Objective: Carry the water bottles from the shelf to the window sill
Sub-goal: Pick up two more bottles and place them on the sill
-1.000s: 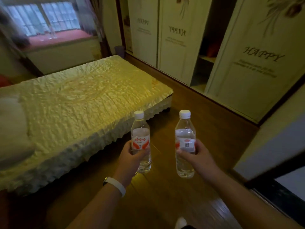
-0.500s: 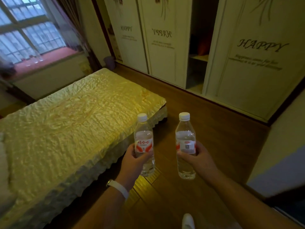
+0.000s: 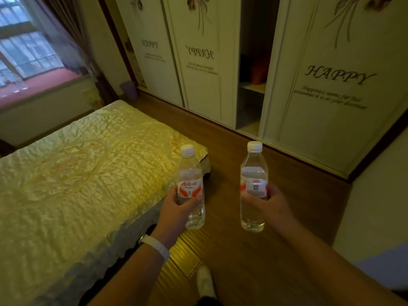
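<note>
The big gold-quilted bed (image 3: 77, 173) fills the left side. Across a strip of wooden floor (image 3: 242, 257) stands the cream wardrobe (image 3: 331, 120), "HAPPY" lettered on its sliding doors, with one gap open on a shelf (image 3: 252, 87) holding something orange, too dim to name. In the far left corner is the window (image 3: 26, 47), with a reddish window sill (image 3: 42, 85) beneath it and a dark curtain (image 3: 75, 40) down its right edge. All of that lies beyond the far end of the bed, well apart from the hands. Both bare forearms reach in from the bottom of the view, one bottle each. The left hand (image 3: 174, 210) is wrapped round the lower half of the left bottle (image 3: 191, 171), thumb across the front just under the red-and-white label. The neck and shoulders stand clear above the grip and the base pokes out below. The right hand (image 3: 272, 204) grips the right bottle (image 3: 254, 168) from its right side, fingers curled over the label's lower edge, with the clear lower body hanging beneath them. Both bottles are upright, level with each other and apart, held out over the floor by the bed's near corner. There's a white wristband (image 3: 155, 247) on the left wrist and a pale shoe (image 3: 204, 281) on the boards below, and each bottle has a white cap on top.
</note>
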Demonstrator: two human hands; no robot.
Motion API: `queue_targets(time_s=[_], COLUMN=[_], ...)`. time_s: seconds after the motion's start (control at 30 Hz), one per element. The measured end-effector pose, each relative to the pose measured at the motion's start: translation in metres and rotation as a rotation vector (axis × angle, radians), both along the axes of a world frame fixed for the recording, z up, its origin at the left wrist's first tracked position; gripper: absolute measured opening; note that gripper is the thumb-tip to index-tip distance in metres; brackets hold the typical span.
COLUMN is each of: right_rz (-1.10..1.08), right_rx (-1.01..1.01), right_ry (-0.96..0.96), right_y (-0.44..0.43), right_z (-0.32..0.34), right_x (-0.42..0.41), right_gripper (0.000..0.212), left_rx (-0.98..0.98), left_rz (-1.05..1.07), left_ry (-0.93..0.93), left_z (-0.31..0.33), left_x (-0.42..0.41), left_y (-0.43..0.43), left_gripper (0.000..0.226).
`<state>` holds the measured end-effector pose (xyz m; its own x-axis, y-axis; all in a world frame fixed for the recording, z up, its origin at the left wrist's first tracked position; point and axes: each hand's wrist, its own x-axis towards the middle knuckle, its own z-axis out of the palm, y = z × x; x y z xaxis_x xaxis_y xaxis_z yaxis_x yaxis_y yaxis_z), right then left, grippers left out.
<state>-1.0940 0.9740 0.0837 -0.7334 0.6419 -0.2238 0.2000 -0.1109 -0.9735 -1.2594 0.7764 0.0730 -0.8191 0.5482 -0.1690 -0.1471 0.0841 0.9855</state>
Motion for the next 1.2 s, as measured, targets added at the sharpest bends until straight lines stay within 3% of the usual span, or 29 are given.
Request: queue_targets(time_s=[0.27, 0.6, 0.7, 0.83, 1.0, 1.2], right_rz=[-0.084, -0.22, -0.239, -0.237, -0.246, -0.174], right_rx=[0.032, 0.086, 0.092, 0.071, 0.037, 0.027], right_ry=[-0.119, -0.161, -0.134, -0.139, -0.158, -0.16], right_y=[0.083, 0.181, 0.199, 0.231, 0.288, 0.377], right_z=[-0.021, 0.006, 0.015, 0.018, 0.002, -0.018], right_x=[-0.109, -0.25, -0.275, -0.312, -0.349, -0.4], right_gripper=[0.051, 0.064, 0.065, 0.05, 0.067, 0.062], left_rx=[-0.002, 0.023, 0.023, 0.014, 0.011, -0.031], left_rz=[-0.064, -0.158, -0.15, -0.164, -0.166, -0.119], left_ry=[-0.019, -0.063, -0.036, -0.002, -0.042, -0.021], left_z=[-0.037, -0.015, -0.007, -0.004, -0.01, -0.016], left_x=[-0.117, -0.276, -0.307, -0.337, -0.369, -0.41], left_y=[0.096, 0.231, 0.261, 0.297, 0.348, 0.424], left_gripper=[0.047, 0.04, 0.043, 0.04, 0.039, 0.043])
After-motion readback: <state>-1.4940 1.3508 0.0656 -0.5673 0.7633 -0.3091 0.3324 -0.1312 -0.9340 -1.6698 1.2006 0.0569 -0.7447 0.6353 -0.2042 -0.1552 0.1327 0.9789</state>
